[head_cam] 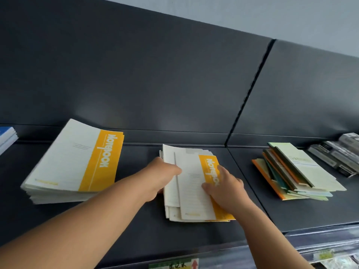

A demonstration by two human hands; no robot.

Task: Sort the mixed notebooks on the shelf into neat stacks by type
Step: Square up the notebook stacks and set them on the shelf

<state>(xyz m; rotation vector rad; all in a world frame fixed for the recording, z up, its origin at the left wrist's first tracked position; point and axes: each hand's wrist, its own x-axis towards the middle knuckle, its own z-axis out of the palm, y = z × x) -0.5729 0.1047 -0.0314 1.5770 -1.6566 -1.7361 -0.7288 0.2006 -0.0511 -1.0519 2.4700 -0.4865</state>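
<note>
Left hand (161,177) is gripping the middle stack (191,202), right hand (223,189) pressing flat on it (squaring, probably), next needing an even push.

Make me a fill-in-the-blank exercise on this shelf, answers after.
The tall stack has the word ___ on its band. The left hand and right hand both touch the messy pile, which lies to the ___ of that stack. The notebooks at the far left edge are ___. Answers: Notebook; right; blue.
</note>
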